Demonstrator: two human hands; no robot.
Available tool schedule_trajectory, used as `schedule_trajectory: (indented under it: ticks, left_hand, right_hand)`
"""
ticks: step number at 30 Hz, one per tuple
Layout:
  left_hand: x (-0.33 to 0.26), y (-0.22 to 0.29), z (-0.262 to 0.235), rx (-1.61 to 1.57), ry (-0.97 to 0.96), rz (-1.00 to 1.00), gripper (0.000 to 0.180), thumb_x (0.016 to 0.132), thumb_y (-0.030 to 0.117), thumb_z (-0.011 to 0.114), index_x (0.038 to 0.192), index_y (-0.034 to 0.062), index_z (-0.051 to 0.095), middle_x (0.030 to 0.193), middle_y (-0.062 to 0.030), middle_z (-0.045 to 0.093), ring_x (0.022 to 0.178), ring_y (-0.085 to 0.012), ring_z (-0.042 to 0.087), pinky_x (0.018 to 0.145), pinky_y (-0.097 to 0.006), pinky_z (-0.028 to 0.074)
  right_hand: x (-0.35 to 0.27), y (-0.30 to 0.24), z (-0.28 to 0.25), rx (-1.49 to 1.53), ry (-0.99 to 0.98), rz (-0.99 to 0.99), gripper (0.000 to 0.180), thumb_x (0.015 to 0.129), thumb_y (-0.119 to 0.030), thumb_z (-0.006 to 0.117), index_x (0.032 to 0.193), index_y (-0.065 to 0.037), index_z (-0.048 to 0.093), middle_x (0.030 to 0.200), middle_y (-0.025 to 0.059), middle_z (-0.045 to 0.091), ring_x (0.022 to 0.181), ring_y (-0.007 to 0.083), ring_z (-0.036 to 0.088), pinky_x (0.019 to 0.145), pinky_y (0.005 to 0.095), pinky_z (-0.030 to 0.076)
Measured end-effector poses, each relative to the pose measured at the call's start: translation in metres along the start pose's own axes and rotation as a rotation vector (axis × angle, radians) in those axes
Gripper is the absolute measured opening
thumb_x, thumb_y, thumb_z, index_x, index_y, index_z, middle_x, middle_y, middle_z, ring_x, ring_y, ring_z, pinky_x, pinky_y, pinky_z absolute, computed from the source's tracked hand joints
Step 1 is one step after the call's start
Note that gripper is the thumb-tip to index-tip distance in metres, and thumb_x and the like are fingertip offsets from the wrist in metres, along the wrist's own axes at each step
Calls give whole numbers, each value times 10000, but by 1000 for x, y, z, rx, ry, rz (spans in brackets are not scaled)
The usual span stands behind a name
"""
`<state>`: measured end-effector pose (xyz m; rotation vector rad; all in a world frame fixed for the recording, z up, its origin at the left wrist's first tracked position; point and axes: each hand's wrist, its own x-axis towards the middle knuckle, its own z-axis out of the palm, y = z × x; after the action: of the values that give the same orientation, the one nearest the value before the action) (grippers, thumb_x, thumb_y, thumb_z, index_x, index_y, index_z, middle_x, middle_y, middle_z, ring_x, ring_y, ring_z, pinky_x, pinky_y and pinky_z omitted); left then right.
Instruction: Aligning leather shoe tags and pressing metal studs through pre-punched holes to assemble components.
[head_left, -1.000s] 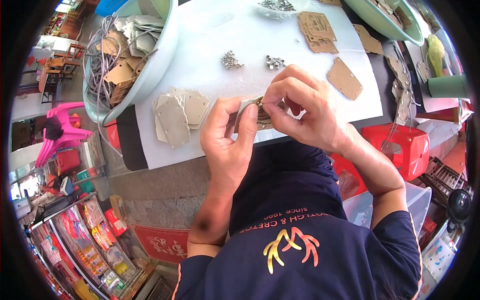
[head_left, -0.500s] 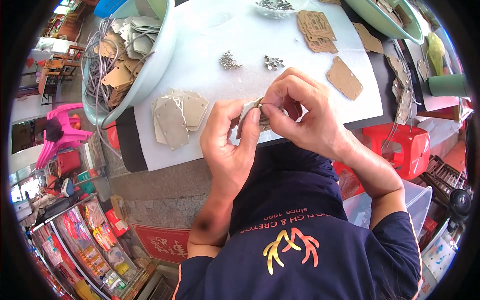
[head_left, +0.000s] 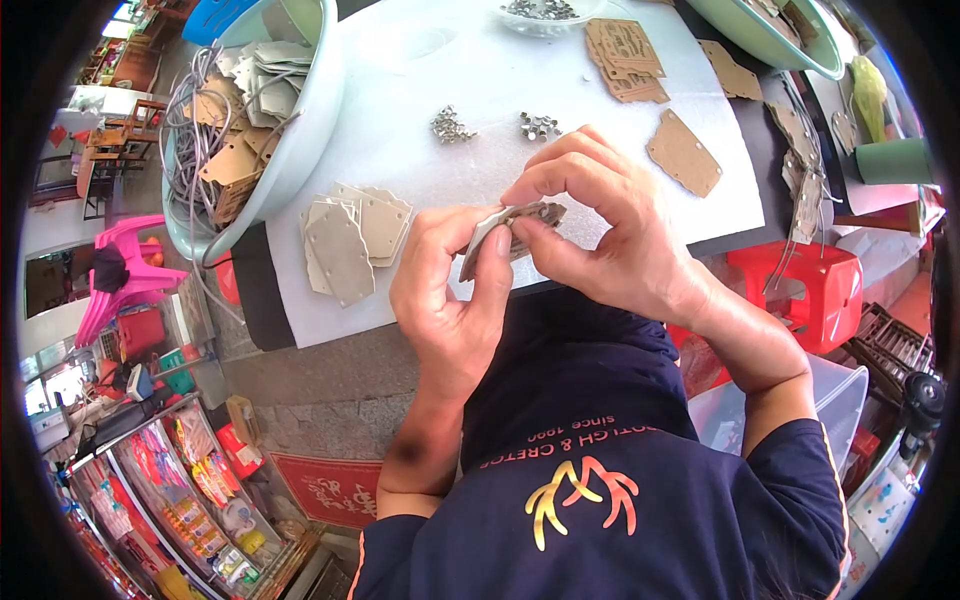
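My left hand (head_left: 455, 290) and my right hand (head_left: 600, 235) meet in front of my chest over the near edge of a white-covered table (head_left: 480, 90). Together they pinch a small flat grey card piece (head_left: 487, 238) with a bit of metal at its right end. The left thumb and fingers hold its lower left part, the right fingertips press on its upper right end. A stack of similar grey pieces (head_left: 350, 235) lies on the table just left of my hands. Two small heaps of metal eyelets (head_left: 450, 125) lie beyond them.
A pale green basin (head_left: 290, 150) with grey and brown pieces and cords sits at the table's left. Brown card pieces (head_left: 685, 150) lie to the right, another basin (head_left: 770, 40) at the far right. A red stool (head_left: 815, 290) and pink chair (head_left: 120, 270) stand on the floor.
The hands stay together on the piece; the right fingers have shifted slightly along its upper end. Nothing else has moved.
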<state>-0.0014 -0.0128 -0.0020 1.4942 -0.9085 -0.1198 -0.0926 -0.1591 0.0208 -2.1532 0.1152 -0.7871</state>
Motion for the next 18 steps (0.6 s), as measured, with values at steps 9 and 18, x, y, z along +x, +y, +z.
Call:
schedule_trajectory:
  ticks: [9,18]
  left_hand:
    - [3,3,0,84,-26,90,161,873,-44,655,1027,0,632,926,-88,627,764,-149,598,635,-268,473]
    - [0,-1,0,37,-19,-15,159,874,-34,671,1020,5,623,913,-64,615,749,-109,576,644,-259,470]
  right_hand:
    - [2,0,0,-45,-2,-14,179,737,-48,718,910,-55,675,825,68,612,795,232,598,676,333,492]
    - [8,3,-3,-75,-21,-68,139,709,-109,730,799,-58,638,768,74,596,761,259,592,716,366,477]
